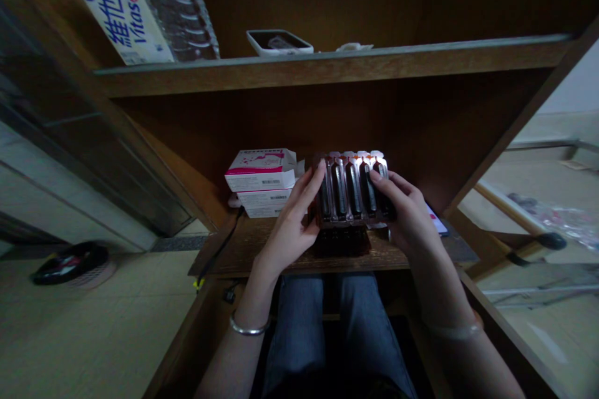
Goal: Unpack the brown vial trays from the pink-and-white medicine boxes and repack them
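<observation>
Between my hands, above the desk shelf, is a clear plastic tray of dark vials (354, 190) with pale tops, several in a row. My left hand (297, 215) grips its left edge, the fingers along the side. Over at the right edge, my right hand (412, 209) is closed on the same tray, its thumb resting on the front of a vial. Just left of the tray, white and pink cardboard boxes (262, 179) are stacked; the top one has its end flap open. Another dark, shiny piece (341, 242) shows beneath the tray, too dim to make out.
A wooden shelf edge (327, 75) crosses above my hands, bearing a Vitasoy carton (124, 9), clear plastic bottles (180, 6) and a white-rimmed tray (279, 42). A phone (437, 222) lies partly behind my right hand. A waste bin (75, 265) stands on the floor at left.
</observation>
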Available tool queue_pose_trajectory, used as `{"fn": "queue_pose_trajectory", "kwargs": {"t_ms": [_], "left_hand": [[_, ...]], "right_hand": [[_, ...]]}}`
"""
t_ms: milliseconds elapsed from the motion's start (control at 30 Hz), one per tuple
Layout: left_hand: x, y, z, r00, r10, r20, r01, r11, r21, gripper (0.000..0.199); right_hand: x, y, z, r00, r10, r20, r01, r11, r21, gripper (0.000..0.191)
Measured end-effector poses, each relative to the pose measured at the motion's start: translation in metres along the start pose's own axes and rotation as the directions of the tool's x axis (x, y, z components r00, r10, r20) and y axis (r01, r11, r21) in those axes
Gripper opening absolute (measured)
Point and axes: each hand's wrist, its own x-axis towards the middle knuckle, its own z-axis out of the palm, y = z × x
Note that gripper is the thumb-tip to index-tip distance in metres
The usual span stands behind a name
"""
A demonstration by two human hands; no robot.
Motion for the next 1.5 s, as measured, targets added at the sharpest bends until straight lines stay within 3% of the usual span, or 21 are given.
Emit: {"fn": "queue_pose_trajectory", "kwargs": {"t_ms": [167,267,367,433,533,633,733,1000,1133,1233,1333,1400,1500], "left_hand": [[0.002,0.002,-0.006,0.997,0.041,-0.068,-0.029,0.986,0.166,0.064],[0.004,0.003,-0.008,0.992,0.075,-0.103,-0.054,0.98,0.194,0.054],[0.007,0.005,-0.006,0.986,0.083,-0.141,-0.07,0.993,0.094,0.052],[0.009,0.006,-0.003,0.984,0.066,-0.165,-0.073,0.996,-0.041,0.055],[0.011,0.008,0.002,0.968,-0.043,-0.249,-0.019,0.97,-0.241,0.058],[0.015,0.014,0.006,0.893,-0.284,-0.349,0.135,0.909,-0.393,0.045],[0.019,0.021,0.009,0.81,-0.453,-0.371,0.241,0.835,-0.494,0.039],[0.018,0.02,0.022,0.689,-0.667,-0.284,0.351,0.65,-0.674,0.029],[0.023,0.021,0.021,0.6,-0.762,-0.244,0.363,0.531,-0.766,0.029],[0.027,0.024,0.018,0.546,-0.812,-0.205,0.355,0.446,-0.822,0.029],[0.028,0.026,0.015,0.543,-0.827,-0.145,0.379,0.395,-0.836,0.028],[0.027,0.028,0.015,0.548,-0.827,-0.127,0.387,0.385,-0.838,0.027],[0.026,0.029,0.016,0.553,-0.826,-0.106,0.401,0.376,-0.836,0.025]], "right_hand": [[-0.009,-0.014,-0.001,0.999,0.003,0.053,-0.002,1.0,-0.014,0.067],[-0.011,-0.023,-0.009,0.99,0.045,0.131,-0.04,0.998,-0.038,0.066],[-0.009,-0.028,-0.02,0.961,0.078,0.267,-0.071,0.997,-0.036,0.057],[-0.007,-0.028,-0.028,0.917,0.095,0.387,-0.098,0.995,-0.012,0.061],[-0.007,-0.027,-0.034,0.863,0.111,0.492,-0.13,0.992,0.005,0.062],[-0.01,-0.025,-0.034,0.857,0.117,0.503,-0.11,0.993,-0.045,0.044],[-0.011,-0.024,-0.029,0.869,0.115,0.482,-0.048,0.988,-0.149,0.038],[-0.005,-0.014,-0.026,0.948,0.048,0.314,0.046,0.957,-0.286,0.049],[-0.004,-0.007,-0.027,0.947,-0.036,0.32,0.138,0.944,-0.301,0.044],[0.001,0.002,-0.03,0.935,-0.172,0.311,0.277,0.901,-0.335,0.046],[0.007,0.016,-0.033,0.863,-0.409,0.298,0.506,0.699,-0.506,0.072],[0.009,0.023,-0.031,0.77,-0.538,0.342,0.624,0.526,-0.578,0.092],[0.004,0.026,-0.024,0.624,-0.651,0.432,0.748,0.337,-0.573,0.101]]}}
